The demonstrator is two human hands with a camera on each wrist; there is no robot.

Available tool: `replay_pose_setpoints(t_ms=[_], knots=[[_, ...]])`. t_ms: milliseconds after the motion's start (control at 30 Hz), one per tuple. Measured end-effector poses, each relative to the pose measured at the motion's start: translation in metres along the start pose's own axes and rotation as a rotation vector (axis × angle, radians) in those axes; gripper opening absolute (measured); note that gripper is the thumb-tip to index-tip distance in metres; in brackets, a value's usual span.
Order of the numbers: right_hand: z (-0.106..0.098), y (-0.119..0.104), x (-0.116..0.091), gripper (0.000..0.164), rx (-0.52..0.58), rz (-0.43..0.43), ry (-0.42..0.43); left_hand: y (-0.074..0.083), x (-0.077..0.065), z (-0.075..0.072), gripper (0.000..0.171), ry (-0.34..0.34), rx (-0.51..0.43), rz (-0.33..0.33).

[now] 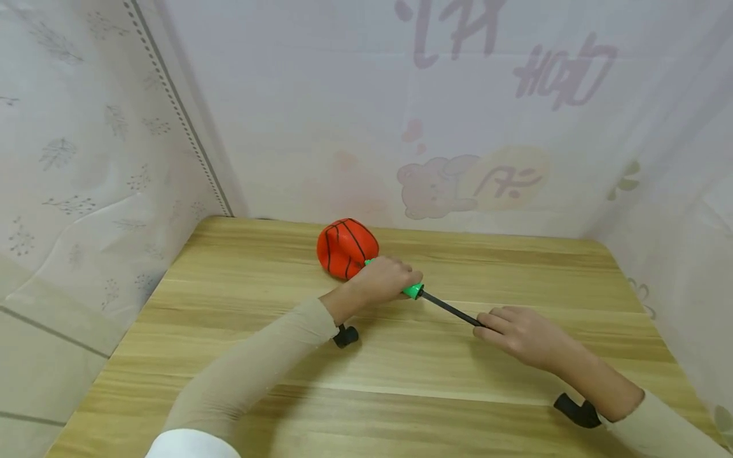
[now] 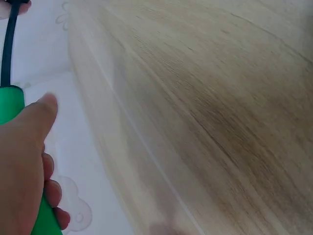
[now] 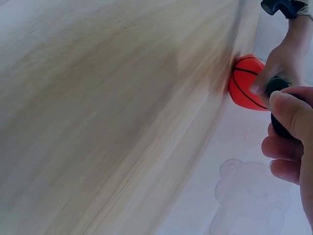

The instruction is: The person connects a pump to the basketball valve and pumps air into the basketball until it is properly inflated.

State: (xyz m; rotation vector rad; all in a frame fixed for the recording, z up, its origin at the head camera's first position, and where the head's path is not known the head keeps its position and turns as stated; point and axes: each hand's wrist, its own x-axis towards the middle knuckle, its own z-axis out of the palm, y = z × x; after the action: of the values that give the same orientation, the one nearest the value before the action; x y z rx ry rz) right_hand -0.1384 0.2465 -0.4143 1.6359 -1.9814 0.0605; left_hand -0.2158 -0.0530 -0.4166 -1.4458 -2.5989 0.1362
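Note:
A red toy basketball (image 1: 343, 247) with black lines lies dented and partly deflated near the back of the table. My left hand (image 1: 382, 280) grips the green barrel (image 1: 413, 291) of a hand pump, right beside the ball. The barrel's far end meets the ball's edge; whether a needle sits inside it is hidden. From the barrel a black rod (image 1: 449, 308) reaches out to the right. At its end my right hand (image 1: 518, 334) holds the pump's black handle (image 3: 279, 122), mostly covered by the fingers in the head view.
The wooden table (image 1: 366, 420) runs back to a pale printed curtain (image 1: 321, 95). Another patterned curtain (image 1: 74, 146) hangs at the left. Black camera mounts (image 1: 346, 336) stick out below both wrists.

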Motion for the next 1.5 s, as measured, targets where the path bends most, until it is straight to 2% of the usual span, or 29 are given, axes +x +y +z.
replay_pose_setpoints(t_ms=[233, 300, 400, 467, 533, 633, 700, 867, 1067, 1233, 1367, 1500], knots=[[0.016, 0.007, 0.026, 0.049, 0.004, -0.017, -0.056, 0.003, 0.003, 0.003, 0.014, -0.010, 0.045, -0.010], [0.022, 0.011, 0.034, 0.036, 0.017, -0.016, -0.067, 0.004, 0.004, 0.004, 0.012, -0.007, 0.056, -0.010], [0.030, 0.015, 0.044, 0.006, 0.022, -0.006, -0.082, 0.005, 0.005, 0.005, 0.011, 0.003, 0.055, -0.014], [0.034, 0.017, 0.050, 0.022, 0.024, 0.002, -0.087, 0.006, 0.005, 0.005, 0.011, 0.003, 0.045, -0.018], [0.038, 0.018, 0.055, 0.031, 0.024, 0.011, -0.082, 0.007, 0.006, 0.004, 0.012, 0.000, 0.034, -0.019], [0.042, 0.018, 0.058, 0.020, 0.027, 0.020, -0.062, 0.009, 0.006, 0.003, 0.012, -0.013, 0.017, -0.023], [0.043, 0.017, 0.057, 0.010, 0.018, 0.020, -0.041, 0.009, 0.006, 0.002, 0.012, -0.015, 0.011, -0.025], [0.034, 0.016, 0.047, 0.049, 0.004, 0.001, 0.005, 0.006, 0.005, -0.002, 0.016, 0.003, 0.018, -0.028], [0.016, 0.010, 0.021, 0.043, 0.019, -0.014, 0.055, 0.002, 0.004, -0.003, 0.018, 0.012, 0.014, -0.015], [0.002, 0.003, 0.004, 0.043, 0.012, 0.003, 0.041, 0.000, 0.002, -0.004, 0.016, -0.003, -0.003, -0.019], [-0.001, 0.002, 0.002, 0.043, 0.021, 0.013, 0.019, 0.000, 0.002, -0.005, 0.016, -0.008, -0.013, -0.022], [0.005, 0.003, 0.012, 0.044, 0.019, 0.006, -0.002, 0.002, 0.002, -0.004, 0.013, -0.028, -0.009, -0.025]])
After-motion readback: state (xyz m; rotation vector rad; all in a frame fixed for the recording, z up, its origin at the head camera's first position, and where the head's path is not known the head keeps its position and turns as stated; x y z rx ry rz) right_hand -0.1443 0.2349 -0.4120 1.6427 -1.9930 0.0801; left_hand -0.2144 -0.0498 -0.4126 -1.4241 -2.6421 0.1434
